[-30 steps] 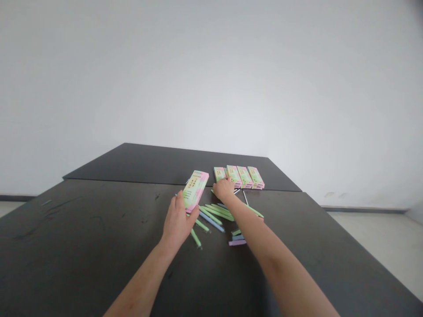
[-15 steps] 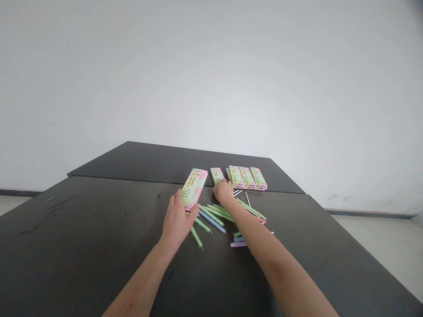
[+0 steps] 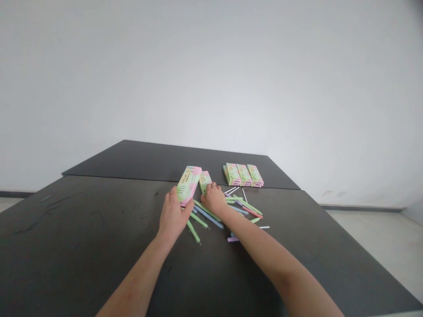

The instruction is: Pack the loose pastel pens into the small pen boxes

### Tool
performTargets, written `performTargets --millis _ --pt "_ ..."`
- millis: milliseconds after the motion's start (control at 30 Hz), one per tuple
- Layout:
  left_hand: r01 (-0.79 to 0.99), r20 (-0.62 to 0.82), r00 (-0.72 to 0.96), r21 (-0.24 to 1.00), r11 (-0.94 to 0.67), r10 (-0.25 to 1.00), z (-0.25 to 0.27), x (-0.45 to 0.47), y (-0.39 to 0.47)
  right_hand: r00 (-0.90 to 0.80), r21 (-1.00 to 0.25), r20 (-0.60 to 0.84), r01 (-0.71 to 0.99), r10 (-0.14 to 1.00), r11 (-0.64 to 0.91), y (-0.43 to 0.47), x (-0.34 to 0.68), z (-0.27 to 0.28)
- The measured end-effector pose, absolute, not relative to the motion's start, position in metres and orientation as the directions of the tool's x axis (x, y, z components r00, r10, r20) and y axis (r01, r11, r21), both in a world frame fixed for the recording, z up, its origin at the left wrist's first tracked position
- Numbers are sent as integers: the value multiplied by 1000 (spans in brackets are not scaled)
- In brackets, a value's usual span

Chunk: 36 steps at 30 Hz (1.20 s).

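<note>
In my left hand (image 3: 174,215) is a flat pink-and-green box (image 3: 188,185) with printed lettering, tilted up over the pens, thumb on one side and fingers on the other. My right hand (image 3: 214,199) is closed on the near end of a second box (image 3: 204,179) of the same print, just right of the first; its fingertips are partly hidden. Beneath and around both hands lie scattered pens, among them green pens (image 3: 198,220), a blue pen (image 3: 209,216), a red pen (image 3: 253,212) and a purple pen (image 3: 232,239).
Three short stacks of matching boxes (image 3: 243,175) stand side by side at the back right. Thin white sticks (image 3: 244,195) lie in front of them. The black table (image 3: 99,246) has a seam across it, and a pale wall (image 3: 211,79) rises behind.
My right hand has drawn the second box left and nearer, away from the stacks and up to the first box. My left hand still holds its box, slightly farther left in view.
</note>
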<state>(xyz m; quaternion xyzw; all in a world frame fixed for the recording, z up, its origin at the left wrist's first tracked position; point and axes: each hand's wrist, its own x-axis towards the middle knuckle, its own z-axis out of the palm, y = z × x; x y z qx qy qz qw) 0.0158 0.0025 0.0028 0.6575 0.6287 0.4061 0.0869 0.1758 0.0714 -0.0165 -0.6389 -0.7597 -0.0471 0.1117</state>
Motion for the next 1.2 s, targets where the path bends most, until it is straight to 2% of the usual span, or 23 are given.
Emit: performTargets --millis 300,367,467,600,667,733,900,1033,1200 --pt "759 389 -123 630 -166 913 4 17 3 -218 -160 247 952 944 262 49 164 -2" --pt "759 395 -127 630 -167 910 2 17 4 -235 -265 283 913 930 311 45 165 7" --pt "750 414 -136 637 -179 900 -1 18 5 -200 -497 304 800 931 335 41 163 15" --pt "740 421 -144 646 -185 896 -5 23 4 -75 -860 182 471 981 195 39 150 7" --pt "729 416 -131 656 -197 900 -6 26 3 -24 -931 141 337 990 140 41 145 -1" --pt "707 420 -95 667 -235 903 -6 28 1 28 -935 120 338 992 104 48 145 -3" --pt "667 444 14 663 -339 896 -4 29 -5 143 -853 138 520 980 44 89 181 13" --pt "704 483 27 612 -360 875 -5 29 -7 203 -713 105 697 974 -68 127 220 26" --pt "722 505 34 585 -370 863 -8 29 -7 188 -504 34 851 982 -146 150 237 21"
